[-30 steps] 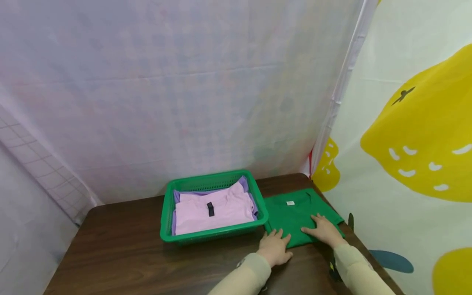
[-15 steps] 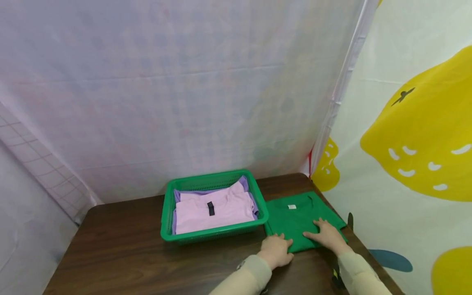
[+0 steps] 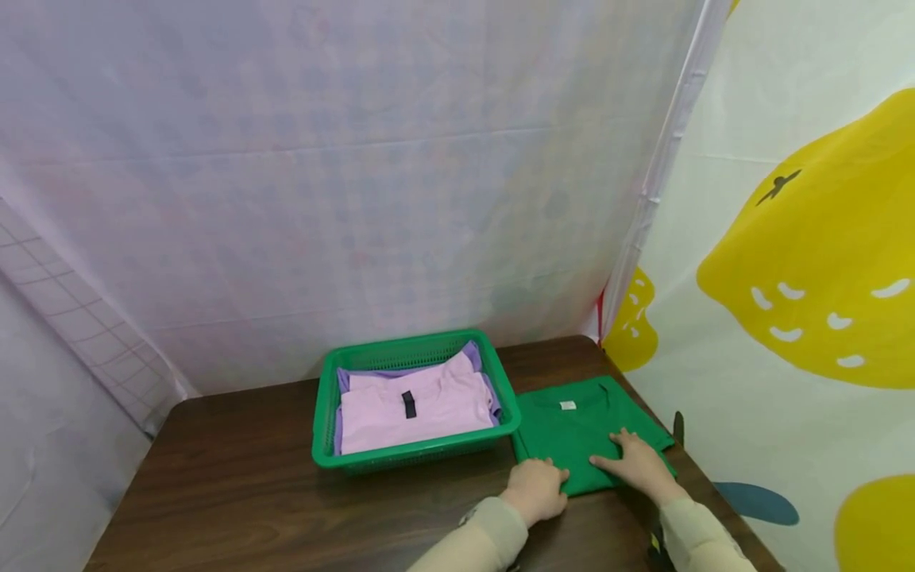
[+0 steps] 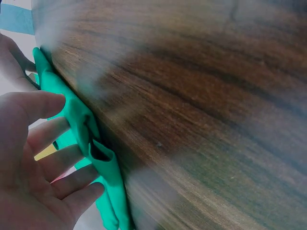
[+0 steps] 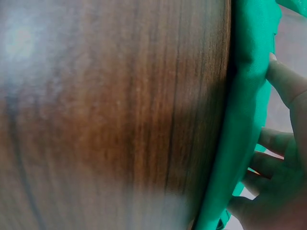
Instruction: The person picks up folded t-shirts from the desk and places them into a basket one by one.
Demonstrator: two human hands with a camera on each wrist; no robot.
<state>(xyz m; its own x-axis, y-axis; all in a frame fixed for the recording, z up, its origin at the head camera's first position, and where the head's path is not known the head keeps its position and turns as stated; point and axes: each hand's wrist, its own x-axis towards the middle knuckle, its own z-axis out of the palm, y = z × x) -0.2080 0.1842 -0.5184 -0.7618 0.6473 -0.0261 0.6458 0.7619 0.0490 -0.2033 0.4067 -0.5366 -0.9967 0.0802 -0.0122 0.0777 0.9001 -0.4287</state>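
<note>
A folded green shirt (image 3: 572, 433) with a white neck label lies on the wooden table, to the right of a green basket (image 3: 417, 454). At its near left corner is my left hand (image 3: 538, 488); in the left wrist view, that hand's relaxed fingers (image 4: 64, 160) touch the folded fabric. My right hand (image 3: 643, 469) rests on the shirt's near right part, thumb and fingers spread. The right wrist view shows the right thumb (image 5: 285, 81) against the shirt's thick near fold (image 5: 244, 115).
The basket holds a folded pink shirt (image 3: 429, 421) with a black label, over purple clothing (image 3: 472, 355). Brown tabletop (image 3: 236, 492) stretches left of the basket. A pale curtain (image 3: 343, 199) hangs behind, and a lemon-print sheet (image 3: 772, 421) borders the table's right edge.
The green shirt has slid a little toward me and slightly right, with both hands on it. The left hand's fingers have drawn in somewhat at its corner. The basket has not moved.
</note>
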